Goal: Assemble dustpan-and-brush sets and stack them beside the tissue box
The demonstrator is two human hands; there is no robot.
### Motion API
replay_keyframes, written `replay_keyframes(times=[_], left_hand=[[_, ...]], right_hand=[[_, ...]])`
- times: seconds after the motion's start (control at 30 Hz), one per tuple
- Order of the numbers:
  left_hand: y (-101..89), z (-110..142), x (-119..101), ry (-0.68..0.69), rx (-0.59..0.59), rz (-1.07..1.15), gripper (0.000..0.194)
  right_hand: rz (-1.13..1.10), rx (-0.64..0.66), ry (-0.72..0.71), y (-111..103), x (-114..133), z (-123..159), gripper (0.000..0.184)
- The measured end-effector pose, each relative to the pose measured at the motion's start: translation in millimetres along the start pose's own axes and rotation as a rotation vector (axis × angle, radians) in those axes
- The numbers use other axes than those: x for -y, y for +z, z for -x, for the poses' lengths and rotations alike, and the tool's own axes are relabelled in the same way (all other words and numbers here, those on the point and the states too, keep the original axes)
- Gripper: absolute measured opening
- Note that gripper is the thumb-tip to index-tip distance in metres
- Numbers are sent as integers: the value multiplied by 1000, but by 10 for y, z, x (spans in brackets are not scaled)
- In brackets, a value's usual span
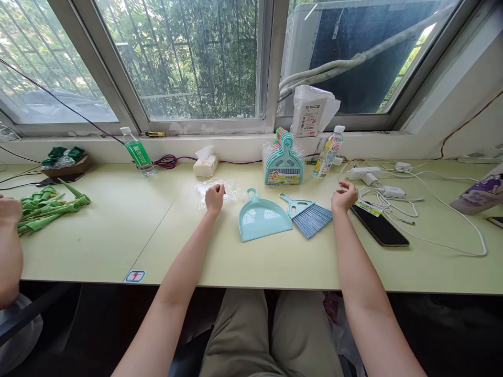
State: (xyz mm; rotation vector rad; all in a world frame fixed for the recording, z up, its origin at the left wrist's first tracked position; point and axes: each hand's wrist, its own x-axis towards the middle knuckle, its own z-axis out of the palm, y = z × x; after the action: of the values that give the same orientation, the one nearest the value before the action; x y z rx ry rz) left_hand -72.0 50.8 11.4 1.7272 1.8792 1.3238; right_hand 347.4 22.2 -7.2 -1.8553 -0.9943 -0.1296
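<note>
My left hand [214,198] rests with curled fingers on a clear plastic bag [220,189] lying flat on the pale green table [118,230]. My right hand [343,198] hovers loosely curled, its fingers apart, holding nothing that I can see, just left of a black phone [380,225] with a yellow label [368,208]. Between my hands lie a teal dustpan [262,218] and a small teal hand brush [307,214] with blue-grey bristles. Behind them stands a wrapped stack of dustpan sets [283,159].
A tissue pack [205,162], two bottles [137,152] [329,152], white chargers and cables [396,191] and a white packet [312,110] line the window side. Green woven strips [47,207] lie at left beside another person's arm [10,246]. A purple-patterned bag [481,193] sits at right.
</note>
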Motion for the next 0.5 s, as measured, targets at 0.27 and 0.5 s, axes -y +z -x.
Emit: replay_keyframes(times=[0.27, 0.5], left_hand=[[33, 35, -28, 44, 57, -56, 39], [51, 55, -28, 72, 82, -67, 40]], right_hand=[[-29, -48, 206, -11, -38, 8, 55], [-8, -8, 201, -41, 8, 7, 54]])
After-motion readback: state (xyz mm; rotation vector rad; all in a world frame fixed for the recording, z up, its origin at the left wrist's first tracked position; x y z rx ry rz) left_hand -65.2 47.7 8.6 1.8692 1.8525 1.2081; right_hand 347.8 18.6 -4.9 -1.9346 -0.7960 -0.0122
